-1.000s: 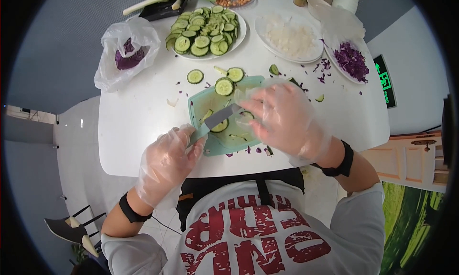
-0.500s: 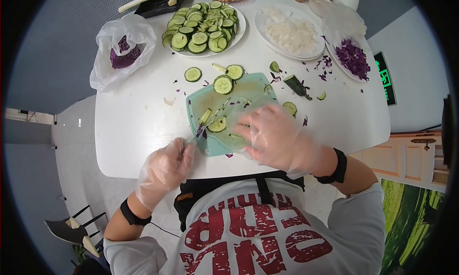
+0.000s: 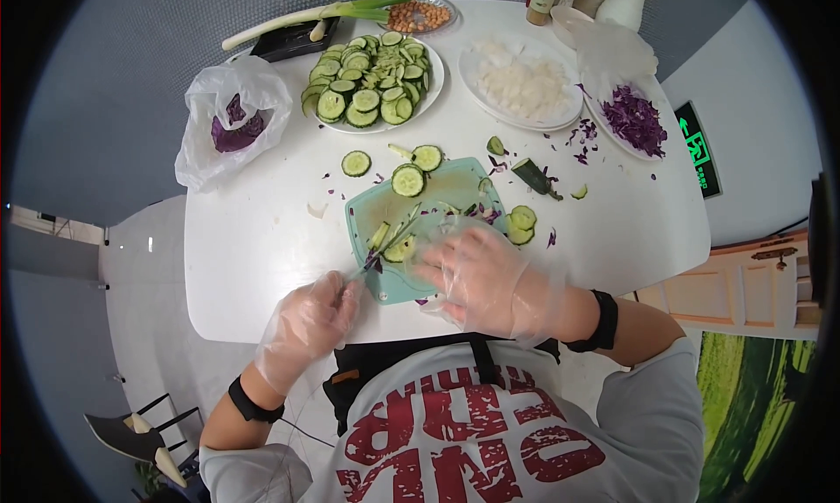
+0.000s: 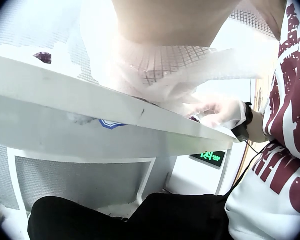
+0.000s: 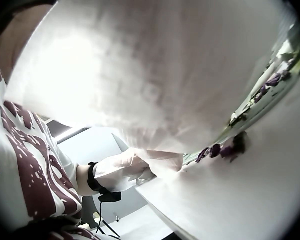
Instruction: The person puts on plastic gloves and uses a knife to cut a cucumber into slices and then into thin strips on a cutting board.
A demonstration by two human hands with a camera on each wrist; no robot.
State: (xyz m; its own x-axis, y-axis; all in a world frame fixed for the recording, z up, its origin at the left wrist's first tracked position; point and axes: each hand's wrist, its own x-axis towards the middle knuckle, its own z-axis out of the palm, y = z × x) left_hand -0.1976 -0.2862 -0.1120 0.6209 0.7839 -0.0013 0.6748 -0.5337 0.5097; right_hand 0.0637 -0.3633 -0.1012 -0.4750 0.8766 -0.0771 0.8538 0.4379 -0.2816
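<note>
Knife (image 3: pixel 385 245): light, stiff; left hand (image 3: pixel 308 322) clamps its handle at the cutting board (image 3: pixel 455 184) edge.
Cucumber slice (image 3: pixel 399 250): wet, slippery, soft; right hand (image 3: pixel 472 275) fingers flat, pressing it on the board.

A gloved right hand (image 5: pixel 155 75) fills most of the frame above a white table (image 5: pixel 250 190), with purple cabbage scraps (image 5: pixel 222 148) lying at the cutting board's edge (image 5: pixel 270 95).

Even, bright light falls from above on the white table (image 3: pixel 262 232), with only faint shadows under the plates and no hard glare. The head view is a fisheye circle, black in its corners, bending the table's edges. Both wrist views are washed out: a glove (image 5: pixel 155 75) fills the right one as a blurred, overexposed white mass, and the left is backlit and soft.
</note>
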